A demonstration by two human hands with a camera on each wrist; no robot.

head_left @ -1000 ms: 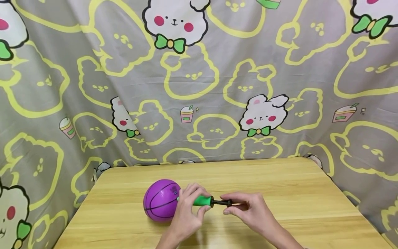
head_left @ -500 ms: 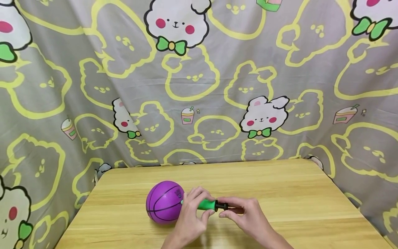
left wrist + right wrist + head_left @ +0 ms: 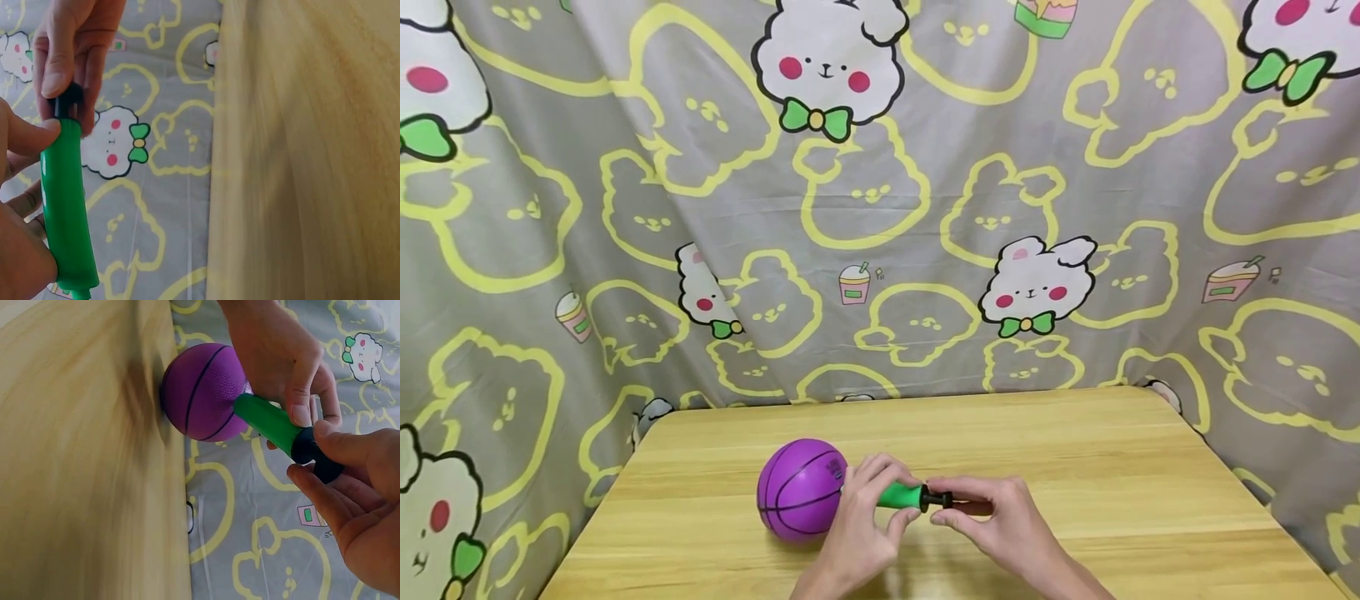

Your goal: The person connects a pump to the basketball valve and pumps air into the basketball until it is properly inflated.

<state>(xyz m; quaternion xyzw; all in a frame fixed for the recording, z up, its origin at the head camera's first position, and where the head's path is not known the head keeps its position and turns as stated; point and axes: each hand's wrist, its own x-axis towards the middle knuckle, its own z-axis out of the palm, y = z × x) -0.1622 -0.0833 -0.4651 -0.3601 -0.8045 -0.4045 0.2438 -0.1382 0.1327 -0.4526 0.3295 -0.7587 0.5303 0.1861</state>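
Note:
A purple ball (image 3: 797, 493) with black seam lines, like a small basketball, rests on the wooden table. Right of it, a green hand pump (image 3: 899, 496) lies level above the tabletop, its narrow end toward the ball. My left hand (image 3: 867, 521) grips the green barrel (image 3: 65, 200), thumb near the black collar. With thumb and fingers my right hand (image 3: 1003, 521) pinches the black handle (image 3: 326, 467), which sits close to the barrel with only a short length of rod showing. In the right wrist view the pump's narrow end overlaps the ball; the left hand hides the joint in the head view.
The light wooden table (image 3: 1075, 450) spreads out around both hands. Behind it and at both sides hangs a grey curtain (image 3: 910, 250) printed with yellow outlines and white rabbits.
My right hand has moved left and pushed the black handle in toward the barrel; the long rod seen earlier is now mostly inside. The left hand keeps its grip.

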